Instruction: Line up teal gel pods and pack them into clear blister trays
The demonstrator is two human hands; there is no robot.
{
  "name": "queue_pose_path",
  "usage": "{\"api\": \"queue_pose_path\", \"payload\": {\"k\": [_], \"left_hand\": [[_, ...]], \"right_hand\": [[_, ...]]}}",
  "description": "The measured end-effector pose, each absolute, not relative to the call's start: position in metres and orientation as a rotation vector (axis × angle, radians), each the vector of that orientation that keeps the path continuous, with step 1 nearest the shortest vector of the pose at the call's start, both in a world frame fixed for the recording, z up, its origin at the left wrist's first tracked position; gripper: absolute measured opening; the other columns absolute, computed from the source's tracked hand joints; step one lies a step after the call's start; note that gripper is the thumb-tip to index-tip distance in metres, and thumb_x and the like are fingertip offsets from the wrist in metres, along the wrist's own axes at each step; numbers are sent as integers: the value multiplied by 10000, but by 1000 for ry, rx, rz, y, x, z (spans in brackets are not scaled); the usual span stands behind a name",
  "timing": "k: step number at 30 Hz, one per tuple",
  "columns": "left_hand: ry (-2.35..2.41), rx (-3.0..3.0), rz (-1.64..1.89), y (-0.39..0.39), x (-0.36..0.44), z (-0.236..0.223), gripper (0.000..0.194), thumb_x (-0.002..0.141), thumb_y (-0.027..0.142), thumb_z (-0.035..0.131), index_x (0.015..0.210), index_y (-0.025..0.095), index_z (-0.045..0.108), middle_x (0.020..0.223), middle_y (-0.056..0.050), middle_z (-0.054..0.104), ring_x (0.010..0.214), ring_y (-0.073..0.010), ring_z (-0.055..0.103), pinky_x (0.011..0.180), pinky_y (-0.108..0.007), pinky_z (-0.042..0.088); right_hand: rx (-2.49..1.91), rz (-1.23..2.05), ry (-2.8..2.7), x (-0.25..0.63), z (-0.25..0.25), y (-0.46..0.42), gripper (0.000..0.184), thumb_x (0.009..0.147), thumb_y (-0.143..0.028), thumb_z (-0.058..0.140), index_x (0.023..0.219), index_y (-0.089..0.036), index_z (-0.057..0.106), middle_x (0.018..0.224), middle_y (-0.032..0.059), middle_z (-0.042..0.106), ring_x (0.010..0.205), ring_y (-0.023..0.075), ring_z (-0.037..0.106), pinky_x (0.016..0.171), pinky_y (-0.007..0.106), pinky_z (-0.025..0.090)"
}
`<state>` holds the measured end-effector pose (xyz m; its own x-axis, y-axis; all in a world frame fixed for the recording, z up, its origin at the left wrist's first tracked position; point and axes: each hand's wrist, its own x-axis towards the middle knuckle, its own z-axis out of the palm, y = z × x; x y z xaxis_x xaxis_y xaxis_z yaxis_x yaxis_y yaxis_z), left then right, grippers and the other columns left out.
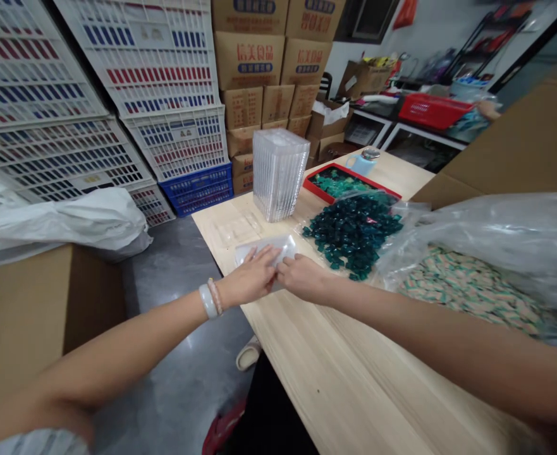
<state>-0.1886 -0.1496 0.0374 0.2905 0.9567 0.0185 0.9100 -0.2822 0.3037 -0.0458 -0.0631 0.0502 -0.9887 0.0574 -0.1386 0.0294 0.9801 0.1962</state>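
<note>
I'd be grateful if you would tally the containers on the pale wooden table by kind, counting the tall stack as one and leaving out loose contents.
Red plastic tray: 1
Flat clear plastic trays: 2
Light-blue mug: 1
Tall stack of ribbed clear plastic boxes: 1
Clear plastic bags: 2
Total: 7

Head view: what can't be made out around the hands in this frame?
All in the head view:
- Clear plastic piece: its middle, hidden under the left hand and right hand.
- Striped packets: printing unreadable, blurred by the plastic bag, cut off by the right edge.
- Another person's hand: arm hidden by the cardboard box.
</note>
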Motion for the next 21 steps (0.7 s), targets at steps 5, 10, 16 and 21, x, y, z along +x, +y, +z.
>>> {"api": "queue_pose_path", "payload": {"k": [5,10,16,21], "left_hand": [[1848,2156,714,-158,-217,68,518,766,500,420,1203,224,390,1371,-65,256,1276,-223,155,1019,-424,181],[1758,2209,373,-133,-219,27,629,608,613,539,1128,260,502,1364,-62,273,1272,-303,110,1015,-478,101],[1736,2233,280,-113,-223,11,541,644,579,532,1108,301,519,1338,-20,317,1249,-268,182,1015,-415,139],[1729,2267,276,-118,-227,17,513,681,532,526,1134,295,491,1344,-23,303,1245,-264,187,1010,-405,147]], "right_hand": [[669,245,3083,36,75,-98,154,773,-174,410,733,-177,559,734,94,548,736,230,508,590,342,371],[990,-24,2493,152,3,-149,214,620,-2,465,670,-172,583,694,88,610,636,207,577,508,293,400],[899,-213,2959,60,10,-96,184,809,-263,451,924,-191,576,887,86,599,834,192,544,689,308,413],[373,-395,3174,-45,27,-35,177,814,-245,465,823,-166,623,824,57,590,836,169,493,744,300,379]]}}
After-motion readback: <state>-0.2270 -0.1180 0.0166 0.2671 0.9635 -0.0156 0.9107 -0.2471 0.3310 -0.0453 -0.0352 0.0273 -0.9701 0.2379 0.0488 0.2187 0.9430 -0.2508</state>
